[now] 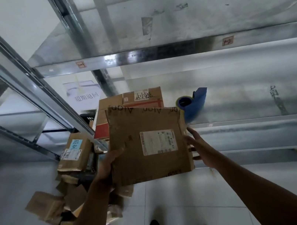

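I hold a flat brown cardboard parcel (146, 143) with a white shipping label in front of a metal shelf rack. My left hand (111, 163) grips its left edge, thumb on top and fingers hidden underneath. My right hand (198, 147) lies against the parcel's right edge with its fingers fairly straight; whether they curl under the box is hidden. The parcel is level with the front edge of the middle shelf (252, 121).
A bigger cardboard box (132, 99) with a handwritten label sits on the shelf behind the parcel. A blue tape dispenser (193, 103) lies to its right. Several parcels (72, 155) are piled on the tiled floor at left. An upper shelf (172, 50) runs above.
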Available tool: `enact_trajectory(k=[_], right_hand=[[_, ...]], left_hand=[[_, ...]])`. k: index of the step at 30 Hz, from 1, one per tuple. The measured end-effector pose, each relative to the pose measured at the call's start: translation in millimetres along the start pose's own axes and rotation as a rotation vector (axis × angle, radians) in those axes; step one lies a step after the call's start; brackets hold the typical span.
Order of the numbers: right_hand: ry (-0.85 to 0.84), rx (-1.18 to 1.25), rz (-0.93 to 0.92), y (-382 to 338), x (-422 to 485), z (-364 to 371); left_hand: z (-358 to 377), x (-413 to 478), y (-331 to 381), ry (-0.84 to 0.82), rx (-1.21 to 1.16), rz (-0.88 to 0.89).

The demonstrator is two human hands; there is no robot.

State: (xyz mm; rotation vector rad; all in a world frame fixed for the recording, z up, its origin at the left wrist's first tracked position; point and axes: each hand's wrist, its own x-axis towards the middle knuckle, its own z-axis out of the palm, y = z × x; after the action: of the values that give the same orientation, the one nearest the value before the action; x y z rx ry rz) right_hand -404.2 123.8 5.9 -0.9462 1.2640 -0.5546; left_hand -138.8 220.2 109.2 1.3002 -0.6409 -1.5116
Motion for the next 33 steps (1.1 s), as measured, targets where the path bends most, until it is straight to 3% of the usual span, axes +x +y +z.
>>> enact_trajectory(k=[3,11,16,21,26,33], right_hand=[[-0.006,0.037,-0.051,-1.2,-6.8,6.9],[-0.004,0.198,-0.173,-21.2,-17.0,8.4],[0.001,0.245,-0.219,-33.5,-27.3,-1.1],[0.141,0.234,-0.331,-45.7,-44.9,-3.3],[0.167,0.187,-0.492,-46.0,-60.7,-4.5],[0.180,0.099,-0.581,-25.9,-81.1,-13.0]], left_hand=[[-16.8,8.4,-8.4,0.040,0.077,0.020],[-40.1,37.3,11.2,-0.071,0.251,0.114],[-45.2,64.0,20.1,-0.037,0.242,0.155],[-35.9,84.6,18.7,-0.171,0.194,0.170],[-28.7,98.0,8.4,-0.215,0.171,0.172],[-22.1,90.0,-14.6,-0.218,0.104,0.193]])
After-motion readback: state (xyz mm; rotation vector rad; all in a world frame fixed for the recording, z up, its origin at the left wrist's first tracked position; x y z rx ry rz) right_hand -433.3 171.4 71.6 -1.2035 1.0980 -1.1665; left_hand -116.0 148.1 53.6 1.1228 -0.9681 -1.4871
